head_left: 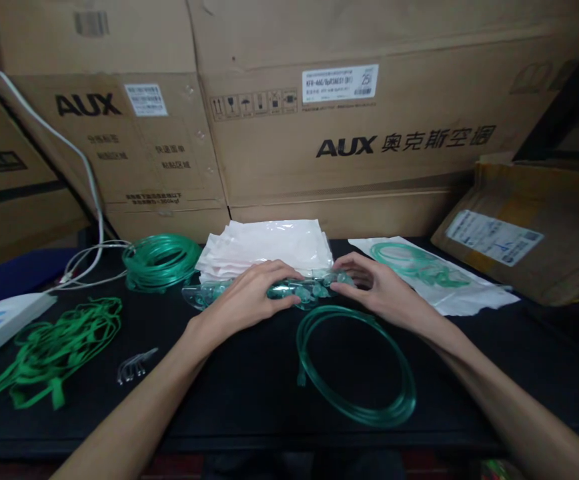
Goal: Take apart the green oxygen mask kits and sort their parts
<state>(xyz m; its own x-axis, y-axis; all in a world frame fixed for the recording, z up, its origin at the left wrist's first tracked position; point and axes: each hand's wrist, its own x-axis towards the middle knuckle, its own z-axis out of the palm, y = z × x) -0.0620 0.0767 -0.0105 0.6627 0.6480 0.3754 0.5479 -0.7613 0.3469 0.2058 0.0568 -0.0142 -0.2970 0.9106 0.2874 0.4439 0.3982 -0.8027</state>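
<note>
A row of clear green oxygen masks (280,291) lies across the table in front of the white pouches. My left hand (249,293) reaches over the row, its curved fingers on the far side and thumb on the near side, closed around masks. At the row's right end, my right hand (377,287) has its thumb and bent fingers around a clear green mask part (341,277). Parts of the masks are hidden under my left hand. Just in front of both hands lies a coil of green tubing (357,417).
Behind the masks is a stack of white pouches (279,243). A bagged tubing set (419,267) lies right. Left are coiled green tubing (162,260), green elastic straps (64,347), small metal clips (137,365) and a white power strip (7,323). Large cartons (279,153) stand behind.
</note>
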